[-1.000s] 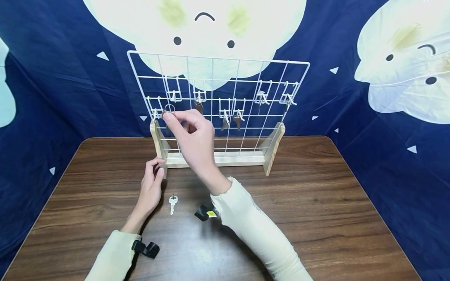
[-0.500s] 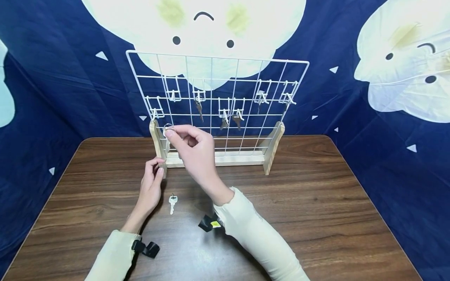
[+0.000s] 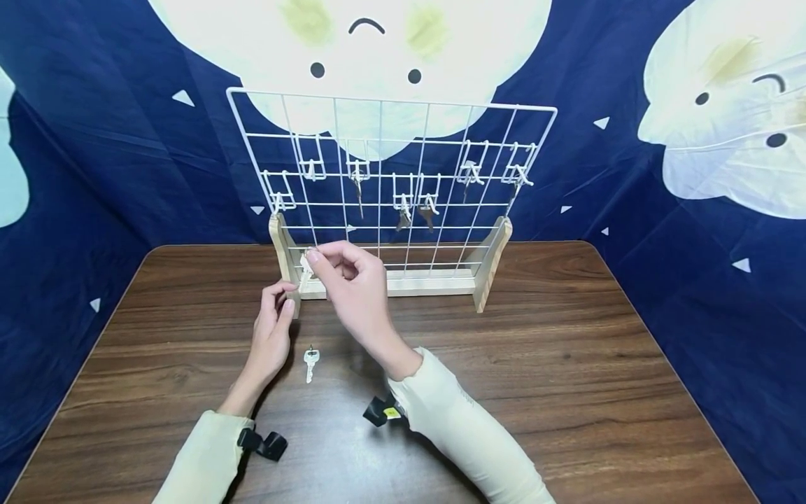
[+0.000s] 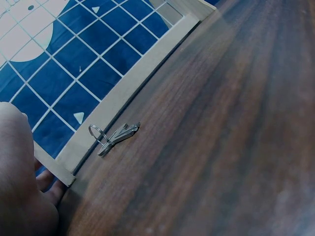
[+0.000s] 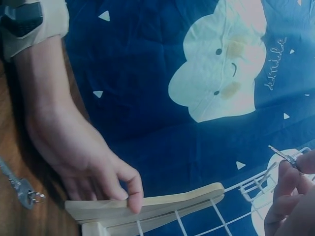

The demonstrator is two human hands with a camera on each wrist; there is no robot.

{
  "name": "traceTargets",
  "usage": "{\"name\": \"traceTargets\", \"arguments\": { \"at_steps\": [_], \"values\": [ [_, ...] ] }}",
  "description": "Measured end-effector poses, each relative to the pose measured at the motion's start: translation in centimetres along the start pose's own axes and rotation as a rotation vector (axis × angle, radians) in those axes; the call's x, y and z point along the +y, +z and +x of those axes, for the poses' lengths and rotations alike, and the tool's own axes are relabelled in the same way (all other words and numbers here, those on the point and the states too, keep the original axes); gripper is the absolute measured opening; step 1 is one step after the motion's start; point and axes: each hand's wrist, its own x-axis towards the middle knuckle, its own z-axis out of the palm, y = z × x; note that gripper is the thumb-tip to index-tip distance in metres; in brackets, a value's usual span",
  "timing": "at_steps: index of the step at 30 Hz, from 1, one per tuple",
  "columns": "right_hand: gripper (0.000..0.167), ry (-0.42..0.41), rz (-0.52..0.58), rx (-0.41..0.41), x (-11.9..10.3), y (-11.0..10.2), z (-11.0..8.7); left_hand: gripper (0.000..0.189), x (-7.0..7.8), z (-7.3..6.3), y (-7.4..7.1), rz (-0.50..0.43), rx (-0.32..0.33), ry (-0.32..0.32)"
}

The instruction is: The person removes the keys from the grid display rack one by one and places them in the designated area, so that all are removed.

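Note:
My right hand point(image 3: 360, 290) pinches a silver key point(image 3: 306, 269) between thumb and fingertips, before the lower left of a white wire grid rack point(image 3: 380, 203). The key also shows at the fingertips in the right wrist view, its blade point(image 5: 278, 151) sticking out. At the rack's left end, my left hand point(image 3: 272, 339) grips the wooden leg point(image 3: 285, 245), thumb and forefinger around its edge in the right wrist view. A second key point(image 3: 311, 365) lies on the table beside the left hand. Its split ring point(image 4: 97, 132) stands up in the left wrist view.
White hooks hang along the grid. Keys point(image 3: 404, 218) hang on several; the lower left hook point(image 3: 281, 203) and the upper left hook point(image 3: 311, 169) are bare. A wooden base bar point(image 3: 434, 283) joins the legs. Blue cloth point(image 3: 630, 280) surrounds the brown table point(image 3: 541, 392).
My right hand has come down from beside the lower left hook with its key, to just above the base bar. A key on an upper hook has turned. The left hand stays put.

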Motion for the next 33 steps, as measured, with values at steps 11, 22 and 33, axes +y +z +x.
{"name": "traceTargets", "arguments": {
  "at_steps": [11,22,33],
  "values": [
    [0.013,0.028,-0.087,-0.018,1.7,-1.1,-0.9,0.033,0.1,0.0,0.1,-0.004,-0.013,-0.023],
    [0.012,0.102,-0.135,-0.078,3.5,-2.5,-1.9,0.033,-0.2,0.0,0.1,-0.022,-0.008,-0.011],
    [0.012,0.196,-0.176,-0.146,5.4,-3.3,-3.3,0.032,0.2,0.0,0.0,-0.011,-0.006,0.003]
  ]
}}
